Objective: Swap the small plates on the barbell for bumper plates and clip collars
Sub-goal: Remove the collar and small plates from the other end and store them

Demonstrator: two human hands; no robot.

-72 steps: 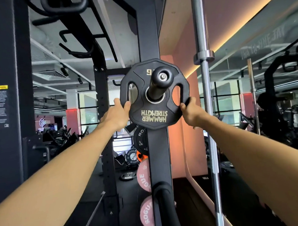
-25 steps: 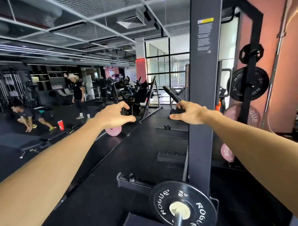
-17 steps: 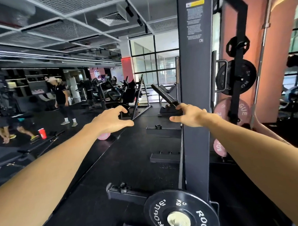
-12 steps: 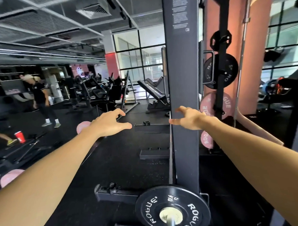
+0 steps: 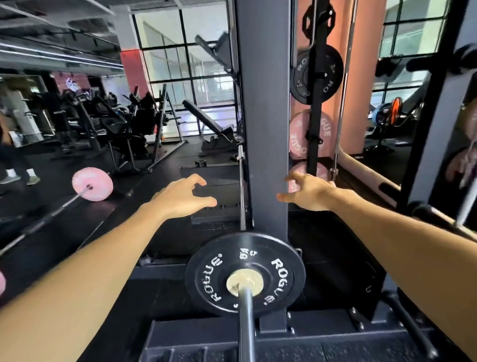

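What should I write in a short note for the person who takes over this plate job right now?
Left hand: open, holds nothing, reaching forward above the floor.
Right hand: open, holds nothing, beside the rack upright.
Small black Rogue plate: on the barbell sleeve just below the hands; no collar visible on it.
Storage pegs on the right: a small black grip plate on top, a larger black plate under it, pink bumper plates below.
Done: no bumper plate is on this end of the bar.
Left: pull off the small black plate, load a pink bumper, clip the collar. The far end of the bar is not in view.
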